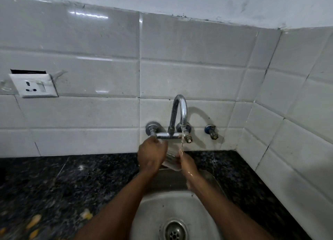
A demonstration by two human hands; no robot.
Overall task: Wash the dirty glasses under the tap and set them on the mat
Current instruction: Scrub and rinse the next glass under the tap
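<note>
Currently glass (171,158) is gripped by left hand (152,156), tilted, mouth toward right hand (187,165) rubbing it under tap (180,113) stream.

White wall socket (33,85) on grey tiles, dark speckled countertop (54,182) with yellow scraps (34,220), steel drain (173,231).

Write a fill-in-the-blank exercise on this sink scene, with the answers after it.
1. Water from the curved chrome tap is ____.
2. Both hands, left hand and right hand, hold a clear drinking ____.
3. The round steel sink is set in a speckled ____ stone counter.
4. The white wall socket is mounted ____ of the tap.

Answers: running; glass; black; left
</note>
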